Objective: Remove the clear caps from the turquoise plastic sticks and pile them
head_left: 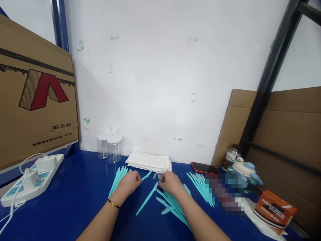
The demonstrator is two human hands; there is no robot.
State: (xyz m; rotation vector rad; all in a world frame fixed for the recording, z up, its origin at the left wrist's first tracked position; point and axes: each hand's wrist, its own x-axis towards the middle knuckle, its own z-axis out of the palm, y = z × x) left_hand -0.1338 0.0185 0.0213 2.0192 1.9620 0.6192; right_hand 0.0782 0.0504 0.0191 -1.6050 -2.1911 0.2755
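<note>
Between the closed fingertips of my left hand [130, 182] is a slim turquoise eyebrow razor [147, 175], its end pointing right. My right hand [169, 180] is pinched close by, with a small translucent cap [156, 175] at its fingertips. A single razor [147, 202] lies on the blue table between my forearms. Several more razors [115, 182] are lined up beneath and beyond my left hand. A looser pile of razors [173, 206], some with pale ends, spreads under my right wrist. Another row of razors [200, 187] lies farther right.
White folded packets [149, 161] lie against the wall, beside two clear lidded jars [114, 150]. A power strip [32, 180] with plugs is at left. On the right are a phone [205, 168], a brown jar [230, 156], a teapot-shaped container [242, 174] and an orange box [275, 211].
</note>
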